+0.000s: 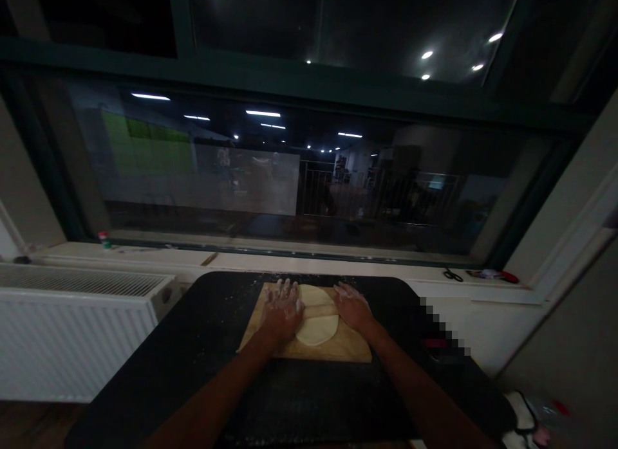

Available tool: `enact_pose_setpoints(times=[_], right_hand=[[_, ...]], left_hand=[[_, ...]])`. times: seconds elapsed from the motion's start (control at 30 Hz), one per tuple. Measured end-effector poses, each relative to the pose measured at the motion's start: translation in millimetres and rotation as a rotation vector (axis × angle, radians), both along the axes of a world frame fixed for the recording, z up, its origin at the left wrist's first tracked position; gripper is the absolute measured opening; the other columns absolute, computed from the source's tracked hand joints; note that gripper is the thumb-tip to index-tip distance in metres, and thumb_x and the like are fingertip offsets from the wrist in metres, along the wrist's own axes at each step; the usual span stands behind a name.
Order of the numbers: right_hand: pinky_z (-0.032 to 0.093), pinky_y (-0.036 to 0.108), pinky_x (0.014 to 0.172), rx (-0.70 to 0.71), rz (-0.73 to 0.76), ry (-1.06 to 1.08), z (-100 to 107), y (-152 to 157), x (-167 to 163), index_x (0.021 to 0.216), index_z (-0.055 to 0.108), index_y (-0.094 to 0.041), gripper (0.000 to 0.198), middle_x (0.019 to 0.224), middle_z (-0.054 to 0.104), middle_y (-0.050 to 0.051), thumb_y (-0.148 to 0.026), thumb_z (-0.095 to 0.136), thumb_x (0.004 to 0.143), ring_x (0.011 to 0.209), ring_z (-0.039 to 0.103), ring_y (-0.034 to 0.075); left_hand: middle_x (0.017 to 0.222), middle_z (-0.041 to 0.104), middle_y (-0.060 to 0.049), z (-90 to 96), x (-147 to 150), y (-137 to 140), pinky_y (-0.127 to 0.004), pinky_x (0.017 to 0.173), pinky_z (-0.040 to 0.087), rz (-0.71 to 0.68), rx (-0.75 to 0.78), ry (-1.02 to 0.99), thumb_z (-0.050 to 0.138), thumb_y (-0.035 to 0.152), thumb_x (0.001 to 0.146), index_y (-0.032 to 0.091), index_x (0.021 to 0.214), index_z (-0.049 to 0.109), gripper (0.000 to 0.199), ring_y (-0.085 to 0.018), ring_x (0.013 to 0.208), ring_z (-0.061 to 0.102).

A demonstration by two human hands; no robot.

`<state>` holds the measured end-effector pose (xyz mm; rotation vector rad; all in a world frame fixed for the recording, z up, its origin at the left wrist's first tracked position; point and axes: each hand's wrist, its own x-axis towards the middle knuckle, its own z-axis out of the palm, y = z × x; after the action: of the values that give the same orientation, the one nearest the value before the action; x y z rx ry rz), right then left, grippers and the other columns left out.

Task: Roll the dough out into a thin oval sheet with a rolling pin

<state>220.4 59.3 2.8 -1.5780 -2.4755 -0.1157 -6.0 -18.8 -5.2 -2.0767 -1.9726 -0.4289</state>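
A pale wooden rolling pin (319,311) lies crosswise over a flat, rounded sheet of dough (316,332). Over the pin's left end is my left hand (281,307), its floury fingers extended forward. The opposite end is under my right hand (352,304), also dusted with flour, with its fingers bent over it. My palms hide both ends of the pin. Beneath the dough is a wooden board (290,351), whose rim shows around my hands.
The board rests on a black table (299,397) sprinkled with flour. A white radiator (77,333) stands at the left. On the windowsill are black scissors (452,276) and a small red-and-green container (104,240). A clear bottle (550,410) is at lower right.
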Motion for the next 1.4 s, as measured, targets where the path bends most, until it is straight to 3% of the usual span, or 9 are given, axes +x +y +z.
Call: enact_pose_setpoints(times=[0.13, 0.27, 0.4, 0.57, 0.63, 0.83, 1.03, 1.23, 1.4], right_hand=[[0.034, 0.045, 0.131, 0.010, -0.061, 0.024, -9, -44, 7, 0.145, 0.064, -0.011, 0.061, 0.160, 0.056, 0.017, -0.027, 0.019, 0.107, 0.152, 0.050, 0.026], [0.037, 0.044, 0.131, 0.112, -0.098, 0.130, -22, -87, 10, 0.146, 0.064, -0.012, 0.067, 0.158, 0.058, 0.016, -0.034, 0.014, 0.107, 0.151, 0.051, 0.026], [0.040, 0.046, 0.131, 0.198, -0.069, 0.211, -47, -131, 15, 0.151, 0.061, -0.028, 0.064, 0.156, 0.061, 0.005, -0.037, 0.017, 0.106, 0.151, 0.050, 0.023], [0.039, 0.052, 0.131, 0.227, -0.029, 0.224, -65, -157, 16, 0.163, 0.038, -0.046, 0.060, 0.160, 0.054, -0.005, -0.040, 0.026, 0.104, 0.152, 0.047, 0.022], [0.037, 0.052, 0.133, 0.209, -0.018, 0.197, -58, -149, 15, 0.164, 0.038, -0.042, 0.061, 0.163, 0.049, -0.004, -0.042, 0.028, 0.104, 0.154, 0.043, 0.023], [0.031, 0.043, 0.134, 0.018, 0.035, 0.132, -15, -90, 13, 0.157, 0.052, -0.011, 0.065, 0.167, 0.046, 0.013, -0.041, 0.021, 0.108, 0.158, 0.039, 0.024], [0.021, 0.049, 0.135, -0.189, 0.034, 0.037, 11, -36, 1, 0.159, 0.049, -0.015, 0.065, 0.170, 0.043, 0.013, -0.039, 0.013, 0.110, 0.161, 0.034, 0.024], [0.029, 0.055, 0.130, -0.281, 0.009, -0.003, 18, 20, -22, 0.162, 0.045, -0.019, 0.060, 0.171, 0.039, 0.014, -0.038, 0.021, 0.110, 0.160, 0.035, 0.028], [0.026, 0.055, 0.130, -0.237, -0.062, 0.022, 16, 24, -27, 0.163, 0.042, -0.025, 0.059, 0.176, 0.031, 0.009, -0.036, 0.025, 0.108, 0.163, 0.029, 0.026]], left_hand=[[0.167, 0.047, -0.016, -1.7, 0, -17, -0.059, 0.128, 0.030, -0.083, 0.007, -0.022, 0.033, 0.029, 0.108, 0.014, 0.158, 0.049, 0.055, -0.035, 0.158, 0.037], [0.166, 0.049, -0.010, -4.6, -4, -40, -0.055, 0.131, 0.027, -0.161, 0.004, -0.039, 0.032, 0.026, 0.109, 0.020, 0.158, 0.051, 0.053, -0.031, 0.156, 0.040], [0.169, 0.045, -0.008, -10.5, -13, -74, -0.054, 0.131, 0.030, -0.228, -0.001, -0.070, 0.033, 0.029, 0.110, 0.020, 0.162, 0.044, 0.054, -0.029, 0.159, 0.035], [0.171, 0.042, -0.004, -16.8, -24, -101, -0.052, 0.133, 0.027, -0.294, 0.025, -0.091, 0.036, 0.031, 0.110, 0.024, 0.164, 0.040, 0.055, -0.026, 0.161, 0.031], [0.170, 0.044, -0.005, -16.6, -24, -101, -0.051, 0.133, 0.026, -0.300, 0.029, -0.094, 0.037, 0.032, 0.110, 0.022, 0.163, 0.042, 0.054, -0.026, 0.160, 0.033], [0.165, 0.051, -0.006, -10.2, -15, -82, -0.054, 0.134, 0.020, -0.268, 0.038, -0.126, 0.037, 0.038, 0.111, 0.023, 0.160, 0.047, 0.052, -0.026, 0.154, 0.044], [0.158, 0.058, -0.012, 3.6, -12, -57, -0.056, 0.131, 0.029, -0.260, 0.012, -0.063, 0.036, 0.035, 0.111, 0.018, 0.154, 0.055, 0.050, -0.030, 0.149, 0.051], [0.160, 0.056, -0.013, 12.6, -18, -15, -0.062, 0.124, 0.037, -0.119, -0.062, -0.021, 0.039, 0.031, 0.109, 0.020, 0.152, 0.058, 0.049, -0.036, 0.150, 0.049], [0.164, 0.049, -0.018, 5.3, -18, -7, -0.065, 0.123, 0.037, -0.063, -0.023, -0.015, 0.041, 0.030, 0.107, 0.017, 0.156, 0.053, 0.052, -0.038, 0.154, 0.043]])
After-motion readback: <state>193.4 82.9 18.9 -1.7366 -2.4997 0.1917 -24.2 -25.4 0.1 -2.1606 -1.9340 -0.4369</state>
